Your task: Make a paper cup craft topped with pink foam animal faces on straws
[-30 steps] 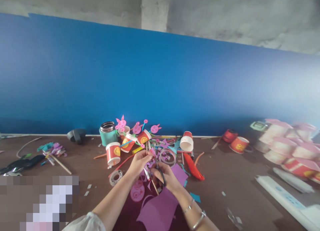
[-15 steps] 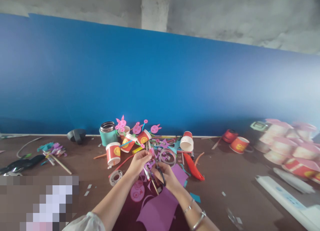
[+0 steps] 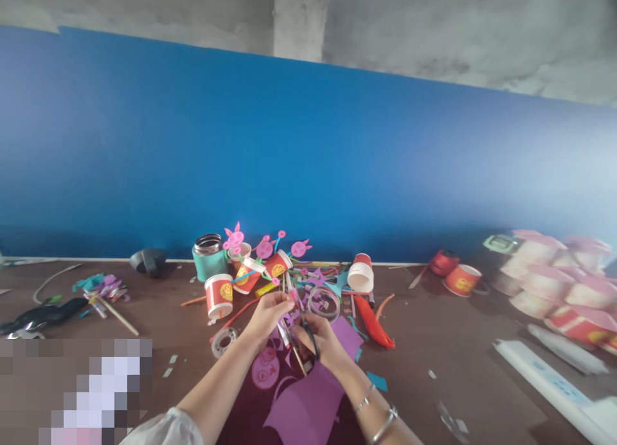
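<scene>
I have my hands close together just beyond the large purple sheet [image 3: 306, 406], which lies on the brown table [image 3: 434, 342] nearest to me. My left hand [image 3: 270, 315] is narrowed to a pinch, thumb and fingertips closed on a small pink piece [image 3: 294, 295]. My right hand [image 3: 322, 339] is curled around the black-handled scissors [image 3: 315, 346], whose blades point away from the purple sheet; I can't tell how far apart the blades are. So the pink piece and the scissors are both up in my hands, beyond the purple sheet. To the left of the sheet I see a pink disc with a drawn face [image 3: 265, 368], and farther left beyond it a tape roll [image 3: 216, 346]. Well beyond the sheet on the left, a red-and-white cup [image 3: 219, 297] stands in front of an open teal jar [image 3: 209, 267]. Beyond the sheet and a bit right are a clear coil [image 3: 337, 303] and a shiny red piece [image 3: 373, 324]. A blue-green scrap [image 3: 376, 381] lies to its right, and much farther right is a white power strip [image 3: 540, 377].
</scene>
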Motion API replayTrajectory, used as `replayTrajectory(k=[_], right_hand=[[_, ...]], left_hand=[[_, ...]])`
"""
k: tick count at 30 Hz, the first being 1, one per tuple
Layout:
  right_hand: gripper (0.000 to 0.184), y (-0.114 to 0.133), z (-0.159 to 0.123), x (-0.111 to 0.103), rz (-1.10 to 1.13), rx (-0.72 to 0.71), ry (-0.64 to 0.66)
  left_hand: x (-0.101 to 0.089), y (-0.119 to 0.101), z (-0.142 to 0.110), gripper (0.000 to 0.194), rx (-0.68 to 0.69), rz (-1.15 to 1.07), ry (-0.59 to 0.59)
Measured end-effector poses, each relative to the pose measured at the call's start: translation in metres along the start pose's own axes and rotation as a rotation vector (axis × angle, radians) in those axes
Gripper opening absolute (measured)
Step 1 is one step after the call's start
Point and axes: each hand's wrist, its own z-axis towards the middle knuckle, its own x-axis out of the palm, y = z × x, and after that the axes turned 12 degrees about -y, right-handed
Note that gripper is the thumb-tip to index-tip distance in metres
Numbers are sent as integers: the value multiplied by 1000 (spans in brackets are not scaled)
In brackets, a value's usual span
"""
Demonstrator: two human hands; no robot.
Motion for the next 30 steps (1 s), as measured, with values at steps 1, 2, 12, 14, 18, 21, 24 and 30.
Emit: replayTrajectory(k=[1, 2, 12, 14, 18, 21, 24, 30], right_hand=[[38, 0, 0, 0, -3, -1, 0], [38, 0, 0, 0, -4, -3, 2], [39, -3, 1, 0, -1, -31, 6], [40, -3, 2, 0, -5, -30, 3], [40, -3, 1, -1, -27, -6, -7], [39, -4, 1, -1, -9, -3, 2], [37, -4, 1, -1, 4, -12, -3], [35, -2, 1, -3, -45, -24, 0]], left_hand=[[0, 0, 0, 19, -1, 2, 3], [0, 0, 0, 19, -3, 5, 7], [1, -2, -3, 21, -19, 17, 31], [1, -2, -3, 21, -23, 23, 34], [0, -2, -3, 21, -28, 19, 43], [0, -3, -3, 20, -30, 19, 59], [0, -3, -4, 18, -33, 23, 72], [-5, -3, -2, 15, -42, 13, 121]])
